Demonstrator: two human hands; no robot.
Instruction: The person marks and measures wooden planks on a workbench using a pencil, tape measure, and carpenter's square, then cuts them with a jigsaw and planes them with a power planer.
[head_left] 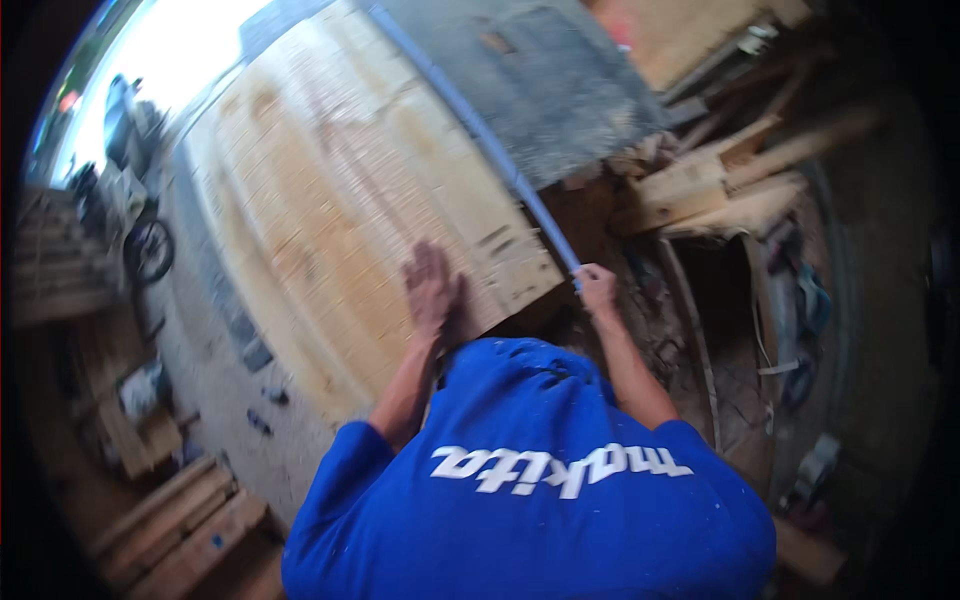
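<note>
A wide wooden panel point(330, 180) made of joined boards lies in front of me, slanting away to the upper left. My left hand point(430, 288) rests flat on its near part, fingers stretched out and holding nothing. Along the panel's right edge runs a long, straight bluish bar point(490, 145). At its near end, by the panel's corner, my right hand point(597, 287) is closed around it. Blur hides the bar's exact kind and whether it touches the panel along its whole length.
A grey, worn board surface point(570, 95) adjoins the bar on the right. Beyond it are stacked wood offcuts point(690, 195) and a dark open box point(715, 290). Timber beams point(190, 530) lie at lower left; a motorcycle point(150, 248) stands near the bright opening.
</note>
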